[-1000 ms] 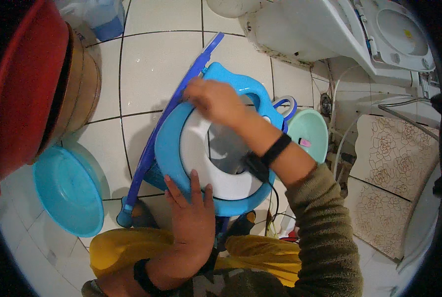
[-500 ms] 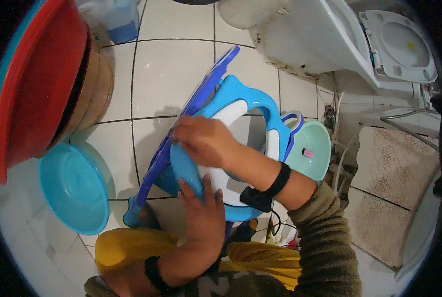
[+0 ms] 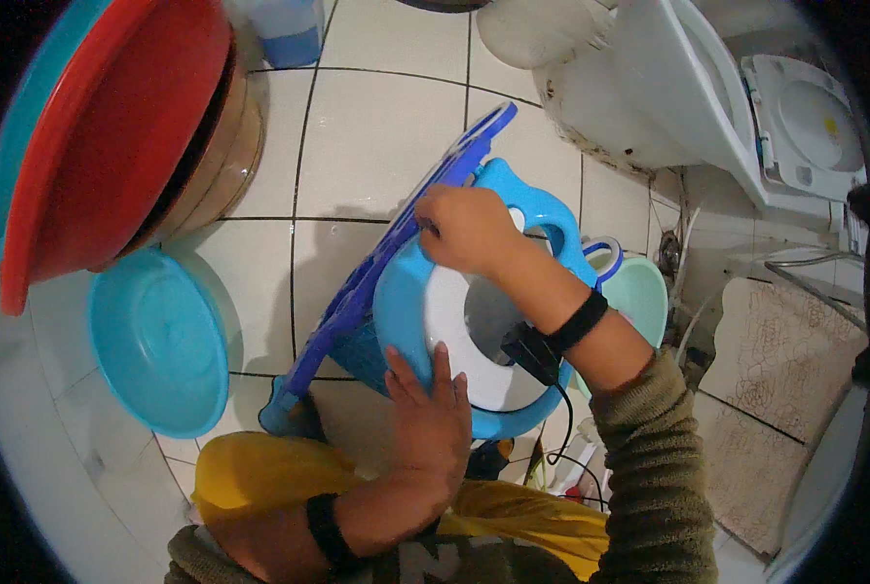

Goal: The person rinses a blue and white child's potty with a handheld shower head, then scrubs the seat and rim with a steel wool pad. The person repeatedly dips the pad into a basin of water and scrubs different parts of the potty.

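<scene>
A child's toilet training seat (image 3: 401, 311) with a blue rim and a white inner ring stands before me. A purple-blue ladder frame (image 3: 357, 282) is joined along its left side. My left hand (image 3: 425, 414) lies on the near part of the seat, fingers spread over the blue rim and white ring. At the far left of the rim, beside the frame, my right hand (image 3: 469, 229) is closed with its fingers curled under. Whatever it holds, if anything, is hidden. Black bands circle both wrists, and a dark box with a cable hangs at the right one.
A blue basin (image 3: 157, 341) stands on the tiled floor at left, below a leaning red basin (image 3: 113, 146). A pale green basin (image 3: 639, 292) sits right of the seat. The white toilet (image 3: 668, 88) is at far right, with patterned mats (image 3: 776, 360) nearer.
My right hand has moved up along the seat's left rim, away from my left hand. The left hand stays on the seat's near part. The whole view has shifted slightly.
</scene>
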Demonstrator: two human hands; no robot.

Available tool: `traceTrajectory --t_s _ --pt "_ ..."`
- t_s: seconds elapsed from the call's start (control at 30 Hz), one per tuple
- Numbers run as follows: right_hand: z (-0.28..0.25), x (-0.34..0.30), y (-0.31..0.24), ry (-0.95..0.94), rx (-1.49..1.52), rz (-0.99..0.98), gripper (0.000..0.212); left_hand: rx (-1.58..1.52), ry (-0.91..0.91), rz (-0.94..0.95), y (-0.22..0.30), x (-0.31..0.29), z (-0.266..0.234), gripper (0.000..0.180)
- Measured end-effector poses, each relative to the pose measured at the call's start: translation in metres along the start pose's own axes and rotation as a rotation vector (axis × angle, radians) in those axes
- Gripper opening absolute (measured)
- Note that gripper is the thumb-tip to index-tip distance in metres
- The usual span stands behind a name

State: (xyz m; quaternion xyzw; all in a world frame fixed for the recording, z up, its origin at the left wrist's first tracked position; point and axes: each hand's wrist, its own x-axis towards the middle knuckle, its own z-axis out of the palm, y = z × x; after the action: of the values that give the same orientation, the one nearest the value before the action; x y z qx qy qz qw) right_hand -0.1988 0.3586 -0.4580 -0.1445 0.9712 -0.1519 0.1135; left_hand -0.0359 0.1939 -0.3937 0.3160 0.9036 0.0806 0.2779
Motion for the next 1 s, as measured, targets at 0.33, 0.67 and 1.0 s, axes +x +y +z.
traceTrajectory --t_s 0.33,0.67,1.0 --pt "0.008 -0.025 -0.083 -0.114 0.09 -0.349 0.013 -0.098 0.056 -0.125 0.005 0.004 0.023 0.038" --pt "0.018 -0.044 0.056 0.359 0.077 0.154 0.022 0.133 0.005 0.112 -0.007 -0.008 0.002 0.043" --pt "0.03 -0.161 0.144 0.234 -0.258 0.782 0.029 0.174 -0.035 0.085 -0.007 -0.007 -0.008 0.068"
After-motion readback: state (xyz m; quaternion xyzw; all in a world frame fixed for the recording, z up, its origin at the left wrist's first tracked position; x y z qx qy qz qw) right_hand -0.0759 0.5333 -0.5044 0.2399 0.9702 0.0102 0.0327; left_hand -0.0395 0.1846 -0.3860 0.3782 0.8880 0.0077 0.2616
